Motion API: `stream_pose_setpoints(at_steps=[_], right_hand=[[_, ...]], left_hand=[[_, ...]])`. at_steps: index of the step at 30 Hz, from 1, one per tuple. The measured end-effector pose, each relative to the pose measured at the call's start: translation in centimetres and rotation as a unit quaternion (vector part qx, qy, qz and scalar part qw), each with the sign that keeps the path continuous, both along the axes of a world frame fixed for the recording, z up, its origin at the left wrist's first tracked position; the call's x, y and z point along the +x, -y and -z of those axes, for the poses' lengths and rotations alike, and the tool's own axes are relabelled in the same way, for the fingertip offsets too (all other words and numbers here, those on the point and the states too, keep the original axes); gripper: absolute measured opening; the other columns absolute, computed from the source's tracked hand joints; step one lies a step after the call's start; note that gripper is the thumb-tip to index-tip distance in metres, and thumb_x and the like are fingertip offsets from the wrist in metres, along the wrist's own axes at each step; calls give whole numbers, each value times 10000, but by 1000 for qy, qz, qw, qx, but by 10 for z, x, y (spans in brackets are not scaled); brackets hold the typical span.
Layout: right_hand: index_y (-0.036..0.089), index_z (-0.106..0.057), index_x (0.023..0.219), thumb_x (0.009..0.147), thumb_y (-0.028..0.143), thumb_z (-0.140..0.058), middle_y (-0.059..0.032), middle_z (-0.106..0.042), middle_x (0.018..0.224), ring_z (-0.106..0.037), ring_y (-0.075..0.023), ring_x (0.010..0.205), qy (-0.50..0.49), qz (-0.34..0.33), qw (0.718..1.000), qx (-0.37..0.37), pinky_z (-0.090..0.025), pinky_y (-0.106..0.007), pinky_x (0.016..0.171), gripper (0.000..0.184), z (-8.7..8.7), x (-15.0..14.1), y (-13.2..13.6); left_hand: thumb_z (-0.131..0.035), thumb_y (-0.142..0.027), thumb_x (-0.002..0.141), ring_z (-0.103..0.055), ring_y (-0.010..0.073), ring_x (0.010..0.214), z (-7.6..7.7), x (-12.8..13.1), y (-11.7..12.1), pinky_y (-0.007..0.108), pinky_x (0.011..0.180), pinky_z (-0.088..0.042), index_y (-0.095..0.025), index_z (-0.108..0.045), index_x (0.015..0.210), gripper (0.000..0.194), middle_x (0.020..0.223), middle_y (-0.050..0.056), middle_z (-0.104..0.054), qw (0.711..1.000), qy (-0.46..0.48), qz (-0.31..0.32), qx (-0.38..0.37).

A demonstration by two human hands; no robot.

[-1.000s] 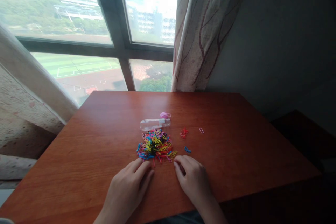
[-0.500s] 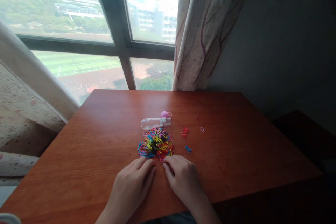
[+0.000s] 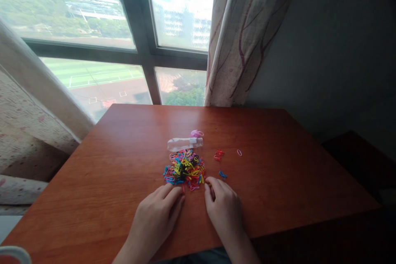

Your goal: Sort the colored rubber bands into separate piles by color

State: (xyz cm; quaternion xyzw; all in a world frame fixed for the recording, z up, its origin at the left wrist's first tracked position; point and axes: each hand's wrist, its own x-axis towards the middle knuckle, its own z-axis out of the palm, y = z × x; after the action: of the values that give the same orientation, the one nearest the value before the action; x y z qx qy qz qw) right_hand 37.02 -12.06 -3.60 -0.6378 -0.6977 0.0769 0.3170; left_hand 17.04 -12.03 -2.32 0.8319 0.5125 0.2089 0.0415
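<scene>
The left hand [image 3: 156,212] lies open, loosely curled, below the pile of elastic bands [image 3: 185,169] at lower centre; the right hand [image 3: 225,206] curls beside it, any pinch too small to tell. Seemingly picking through bands; another pick calls for light fingertips.

We've got a reddish-brown wood-grain desk [image 3: 260,132], smooth with a soft sheen, a glossy clear plastic bottle [image 3: 181,144], a mixed-colour pile of rubbery-looking loops [image 3: 185,168], and matt cream patterned cloth curtains [image 3: 239,37].
</scene>
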Motion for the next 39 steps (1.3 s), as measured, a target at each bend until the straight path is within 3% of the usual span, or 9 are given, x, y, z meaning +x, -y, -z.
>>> stream_pose_setpoints(at_steps=[10, 18, 28, 39], right_hand=[[238, -631, 850, 899, 143, -540, 4, -662, 749, -612, -173, 702, -15, -99, 994, -34, -380, -261, 652, 140, -7, -1, -3], [228, -612, 810, 905, 150, -547, 3, -661, 747, -608, -161, 698, -29, -118, 992, -37, -376, -250, 651, 139, -10, -3, -2], [210, -622, 819, 909, 174, -544, 12, -612, 702, -559, -128, 611, -152, -123, 979, -65, -364, -218, 567, 125, -6, 13, 8], [209, -627, 771, 876, 145, -553, 19, -586, 672, -534, -133, 612, -100, -134, 983, -79, -335, -243, 591, 143, -8, 7, 4]], left_hand=[[-476, -294, 964, -670, 196, 769, -1, 0, -1, 297, 680, -514, -249, -648, 976, 178, 906, 23, -699, 1000, 7, 2, -9], [-473, -297, 966, -674, 204, 793, -1, -1, -2, 309, 690, -520, -251, -639, 969, 172, 918, 22, -699, 999, 13, 6, -30], [-463, -292, 965, -674, 206, 788, 0, -1, -2, 313, 672, -514, -256, -639, 971, 180, 906, 16, -691, 999, 8, -5, -52], [-464, -287, 961, -674, 203, 800, -2, 0, -2, 305, 692, -518, -256, -642, 975, 181, 920, 20, -697, 998, 19, -4, -65]])
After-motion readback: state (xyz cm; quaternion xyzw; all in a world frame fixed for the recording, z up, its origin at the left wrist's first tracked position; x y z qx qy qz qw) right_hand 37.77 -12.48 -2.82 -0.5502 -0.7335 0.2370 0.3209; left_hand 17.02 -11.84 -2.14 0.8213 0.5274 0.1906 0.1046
